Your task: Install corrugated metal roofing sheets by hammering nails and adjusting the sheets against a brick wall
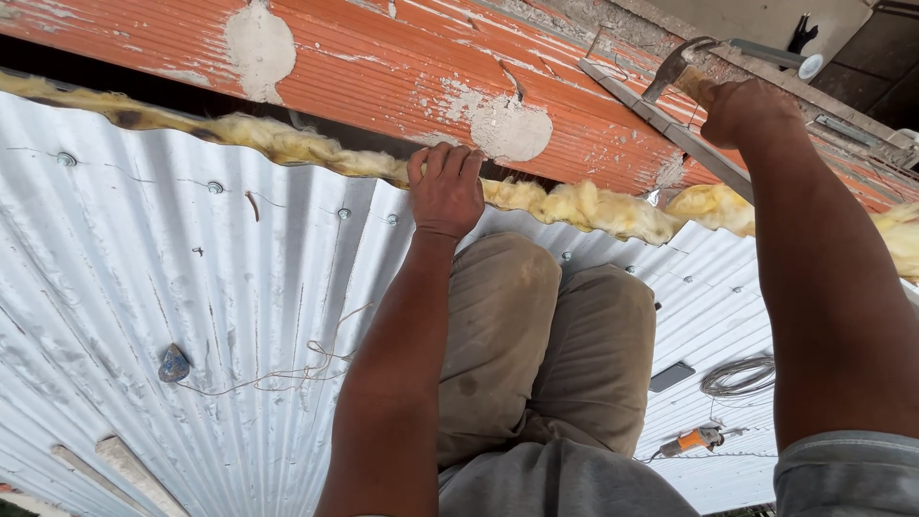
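Observation:
My left hand (pixel 446 189) presses against the strip of yellow foam (pixel 574 203) that fills the gap between the corrugated metal roof (pixel 191 278) and the orange brick wall (pixel 383 67); its fingers curl over the foam's edge. My right hand (pixel 751 107) is raised at the upper right and grips the handle of a claw hammer (pixel 682 63). The hammer's head is close to a long flat metal bar (pixel 670 129) that lies slanted across the wall. My knees in tan trousers (pixel 546 335) rest on the roof sheet.
A small stone (pixel 173 364) and a loose string (pixel 287 369) lie on the roof at the left. At the lower right are a dark flat phone (pixel 672 376), a coil of wire (pixel 739 376) and an orange power tool (pixel 691 441). Screws dot the sheet.

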